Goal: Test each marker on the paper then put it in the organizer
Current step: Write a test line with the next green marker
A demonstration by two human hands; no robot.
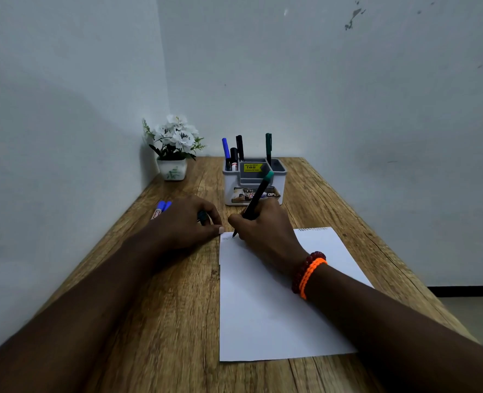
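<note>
My right hand grips a dark marker with a green end, its tip touching the top left corner of the white paper, where faint scribbles show. My left hand rests beside the paper's corner, its thumb pressing the edge, and its fingers are curled around a small dark cap. Two blue markers lie on the table behind my left hand. The grey and white organizer stands beyond my hands and holds a blue marker, two black ones and a dark green one.
A white pot of white flowers stands in the back left corner. The wooden table meets walls on the left and at the back. Its right edge drops off to the floor.
</note>
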